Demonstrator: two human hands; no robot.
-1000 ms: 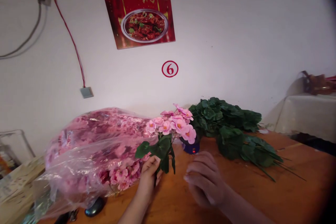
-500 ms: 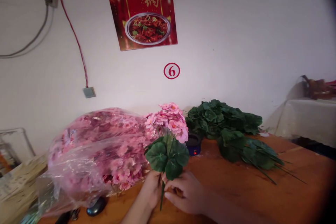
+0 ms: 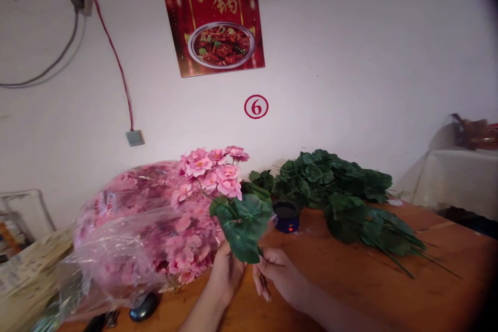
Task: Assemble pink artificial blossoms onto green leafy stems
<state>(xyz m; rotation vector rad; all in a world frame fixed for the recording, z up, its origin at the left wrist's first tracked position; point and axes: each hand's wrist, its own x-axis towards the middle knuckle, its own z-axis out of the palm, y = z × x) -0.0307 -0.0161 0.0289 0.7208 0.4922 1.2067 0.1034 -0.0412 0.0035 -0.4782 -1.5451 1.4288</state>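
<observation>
A pink artificial flower head (image 3: 218,171) with green leaves (image 3: 245,220) leans to the left over the table's front. My left hand (image 3: 226,270) is closed round it just under the leaves, its fingertips partly hidden. My right hand (image 3: 272,270) pinches the stem end at the lower right of the leaves, with its lower fingers curled. Behind the flower, to the right, stands a small round dark blue pot (image 3: 287,216) with a red light.
A clear plastic bag (image 3: 143,218) full of pink flowers lies at left, with a black rounded object (image 3: 144,307) before it. Dark green leaf bunches (image 3: 322,176) lie at back right, more leaves (image 3: 373,225) nearer. The wooden table (image 3: 350,290) meets a wall.
The flower has tipped to the left, and its stem end has swung up to the right. My right hand has closed on that end. The camera view has shifted slightly.
</observation>
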